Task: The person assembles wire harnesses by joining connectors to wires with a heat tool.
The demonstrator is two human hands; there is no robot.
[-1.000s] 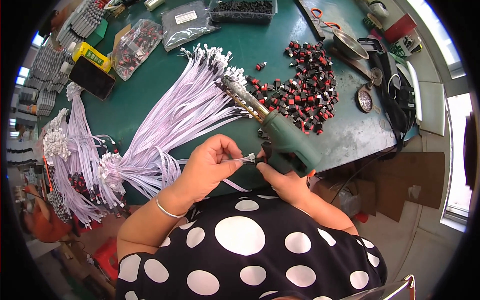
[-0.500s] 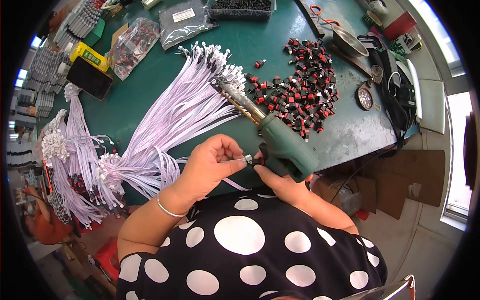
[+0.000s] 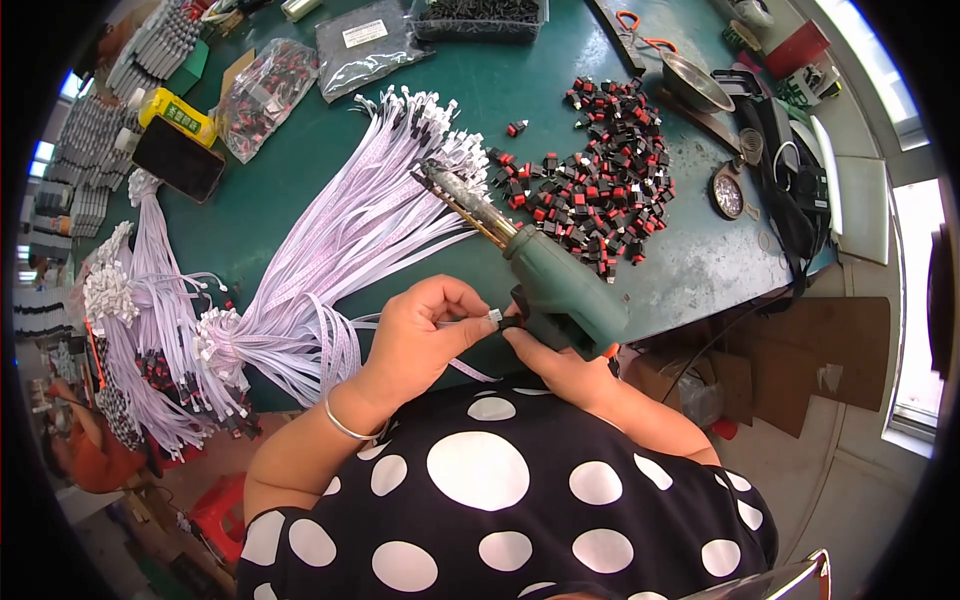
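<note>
My left hand (image 3: 425,335) pinches a small white plug connector (image 3: 494,316) between thumb and forefinger. A thin white flat cable trails from this hand. Directly beside the connector is a small black piece (image 3: 511,322), at the thumb tip of my right hand (image 3: 565,372); its kind is unclear. A green gun-shaped tool (image 3: 565,285) with a bare metal barrel lies across my right hand, its tip toward the far left. My right hand is closed under its black handle part, and most of its fingers are hidden there.
Bundled white ribbon cables (image 3: 340,230) spread over the green table (image 3: 300,170) at left. Black-and-red rocker switches (image 3: 620,170) are heaped to the right. Behind stand a black-parts tub (image 3: 480,22) and plastic bags (image 3: 370,45). A phone (image 3: 178,160) leans by a yellow bottle (image 3: 172,112).
The green tool and my right hand have shifted slightly left. The white connector and the black piece are still held close together between my hands.
</note>
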